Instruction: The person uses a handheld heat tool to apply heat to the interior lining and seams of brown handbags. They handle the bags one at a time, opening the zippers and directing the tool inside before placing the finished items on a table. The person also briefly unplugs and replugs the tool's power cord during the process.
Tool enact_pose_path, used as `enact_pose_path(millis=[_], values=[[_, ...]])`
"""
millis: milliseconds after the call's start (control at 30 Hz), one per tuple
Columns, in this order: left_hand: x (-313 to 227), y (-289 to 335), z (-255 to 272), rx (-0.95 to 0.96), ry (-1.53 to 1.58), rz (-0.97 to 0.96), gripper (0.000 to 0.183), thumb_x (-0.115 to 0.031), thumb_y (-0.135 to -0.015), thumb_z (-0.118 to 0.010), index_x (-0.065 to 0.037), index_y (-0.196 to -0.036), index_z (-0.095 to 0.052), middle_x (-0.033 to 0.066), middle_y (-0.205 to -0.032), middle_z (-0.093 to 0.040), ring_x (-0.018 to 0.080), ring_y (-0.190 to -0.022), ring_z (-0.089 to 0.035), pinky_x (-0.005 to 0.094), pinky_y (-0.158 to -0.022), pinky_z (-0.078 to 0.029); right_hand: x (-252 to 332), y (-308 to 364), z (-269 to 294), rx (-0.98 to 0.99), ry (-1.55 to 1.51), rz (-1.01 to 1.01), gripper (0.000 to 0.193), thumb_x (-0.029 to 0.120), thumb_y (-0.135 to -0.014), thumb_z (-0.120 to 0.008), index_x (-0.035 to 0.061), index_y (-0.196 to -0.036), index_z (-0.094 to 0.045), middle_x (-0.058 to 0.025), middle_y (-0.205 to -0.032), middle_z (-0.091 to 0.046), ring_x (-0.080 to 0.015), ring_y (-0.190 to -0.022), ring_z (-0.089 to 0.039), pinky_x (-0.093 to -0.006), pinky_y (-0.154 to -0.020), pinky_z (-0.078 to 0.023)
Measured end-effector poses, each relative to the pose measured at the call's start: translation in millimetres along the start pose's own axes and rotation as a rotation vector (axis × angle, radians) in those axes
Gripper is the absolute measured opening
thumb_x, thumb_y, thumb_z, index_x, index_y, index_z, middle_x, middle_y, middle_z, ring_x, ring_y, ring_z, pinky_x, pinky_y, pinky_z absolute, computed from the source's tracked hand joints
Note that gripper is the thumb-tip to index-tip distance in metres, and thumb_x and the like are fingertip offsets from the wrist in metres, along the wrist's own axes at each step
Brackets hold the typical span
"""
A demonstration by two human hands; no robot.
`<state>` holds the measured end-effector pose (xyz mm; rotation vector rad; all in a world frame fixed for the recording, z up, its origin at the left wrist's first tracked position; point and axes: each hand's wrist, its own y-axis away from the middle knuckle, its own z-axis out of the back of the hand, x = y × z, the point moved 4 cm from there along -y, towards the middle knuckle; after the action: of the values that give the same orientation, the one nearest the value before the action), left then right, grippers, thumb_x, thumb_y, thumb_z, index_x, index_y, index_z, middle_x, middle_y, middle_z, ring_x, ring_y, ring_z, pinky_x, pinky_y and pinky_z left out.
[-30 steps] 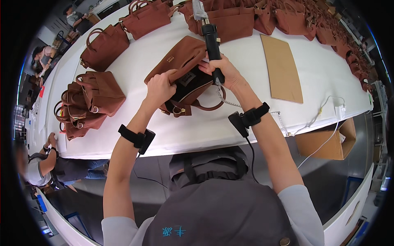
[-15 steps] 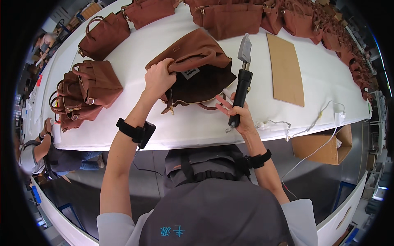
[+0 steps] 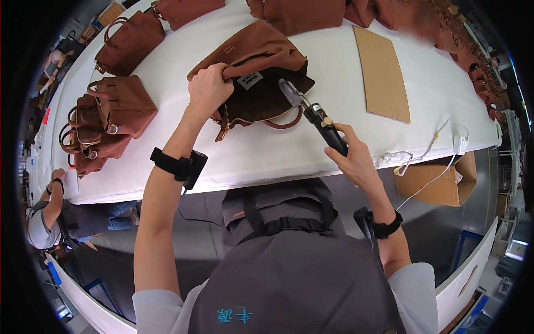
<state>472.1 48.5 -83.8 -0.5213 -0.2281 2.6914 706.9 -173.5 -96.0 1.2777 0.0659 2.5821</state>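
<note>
Left hand [image 3: 208, 89] grips the brown bag [image 3: 253, 67] open on the long white table [image 3: 334, 139]; right hand [image 3: 353, 158] clasps a black tool [image 3: 320, 119], its tip in the bag. Cardboard [image 3: 382, 75] lies beside it, more bags [image 3: 111, 117] left.

Rust-brown handbag [image 3: 261, 55] with dark brown lining, white table [image 3: 311, 139], tan cardboard sheet [image 3: 382, 75], black tool [image 3: 325, 127]
</note>
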Motion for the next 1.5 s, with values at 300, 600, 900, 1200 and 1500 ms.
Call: enact_pose_path(millis=[300,600,900,1200,1500], values=[[3.9,0.7,-7.5,0.088,-0.035,0.046,0.033,-0.017,-0.074,-0.06,-0.015,-0.106,-0.066,0.0127,-0.084,-0.068,0.0333,-0.084,-0.064,0.0411,-0.076,-0.051,-4.3,-61.5,-25.4,-0.036,0.215,0.094,0.041,0.018,-0.081,-0.06,0.0014,-0.116,-0.046,-0.0228,-0.071,-0.06,-0.0427,-0.07,-0.059,-0.0493,-0.063,-0.045],[1.9,1.5,-7.2,0.087,-0.056,0.029,0.033,-0.017,-0.074,-0.06,-0.014,-0.106,-0.066,0.0132,-0.083,-0.068,0.0338,-0.082,-0.064,0.0413,-0.076,-0.051,2.1,-59.7,-35.3,0.052,0.313,0.1,0.044,0.018,-0.081,-0.06,0.0026,-0.119,-0.045,-0.0237,-0.074,-0.061,-0.0433,-0.072,-0.059,-0.0492,-0.065,-0.046],[1.1,2.0,-10.1,0.115,-0.054,0.027,0.035,-0.017,-0.073,-0.06,-0.014,-0.108,-0.065,0.0144,-0.083,-0.068,0.0336,-0.082,-0.064,0.0406,-0.076,-0.051,-8.4,-58.2,-30.4,-0.039,0.366,0.051,0.042,0.014,-0.079,-0.056,0.0037,-0.118,-0.046,-0.0223,-0.074,-0.061,-0.0422,-0.071,-0.061,-0.0492,-0.065,-0.049],[-3.5,2.7,-5.6,0.081,-0.032,0.009,0.029,-0.014,-0.074,-0.058,-0.013,-0.102,-0.067,0.0142,-0.081,-0.068,0.0338,-0.08,-0.064,0.0426,-0.072,-0.05,1.9,-68.7,-32.7,-0.016,0.398,0.07,0.047,0.017,-0.081,-0.06,0.0052,-0.123,-0.044,-0.0228,-0.075,-0.06,-0.0418,-0.074,-0.059,-0.0484,-0.067,-0.047],[-3.3,2.1,-11.9,0.143,-0.029,0.036,0.032,-0.016,-0.075,-0.059,-0.014,-0.106,-0.065,0.0154,-0.084,-0.067,0.0356,-0.082,-0.063,0.0422,-0.074,-0.05,12.0,-49.6,-46.2,0.11,0.399,0.125,0.049,0.018,-0.081,-0.06,0.0052,-0.126,-0.042,-0.0249,-0.077,-0.06,-0.0431,-0.075,-0.06,-0.0486,-0.067,-0.047]])
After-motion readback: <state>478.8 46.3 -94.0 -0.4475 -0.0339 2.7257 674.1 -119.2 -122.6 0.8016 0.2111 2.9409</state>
